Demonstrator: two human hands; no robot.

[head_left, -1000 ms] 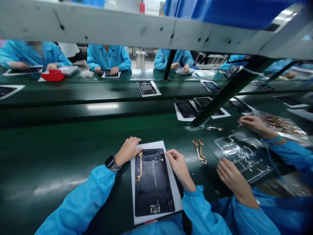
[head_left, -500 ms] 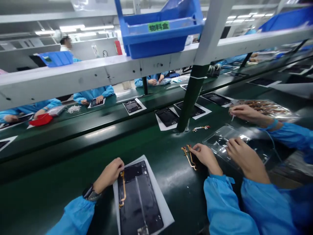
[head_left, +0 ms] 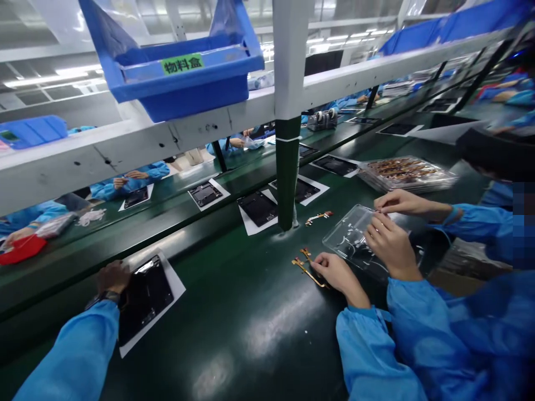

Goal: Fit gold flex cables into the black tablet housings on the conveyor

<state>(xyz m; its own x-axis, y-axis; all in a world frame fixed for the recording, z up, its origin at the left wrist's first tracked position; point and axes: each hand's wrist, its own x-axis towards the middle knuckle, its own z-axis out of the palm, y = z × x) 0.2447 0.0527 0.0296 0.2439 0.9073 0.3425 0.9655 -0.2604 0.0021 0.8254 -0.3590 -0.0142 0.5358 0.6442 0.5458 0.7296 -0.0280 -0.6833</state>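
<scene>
Left hand (head_left: 112,277) at 8 o'clock rests on tablet back (head_left: 146,296), which lies on a white sheet (head_left: 175,285); can't tell finger spread. Right hand (head_left: 334,273) at 4 o'clock, fingertips on gold flex cable (head_left: 307,268) on green belt (head_left: 234,312); can't tell if pinching. Co-worker's hand (head_left: 390,245) over clear tray (head_left: 346,239).

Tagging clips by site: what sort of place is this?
Likely an electronics assembly line: opened tablets on a green conveyor belt, a blue parts bin overhead, co-workers in blue smocks.
</scene>
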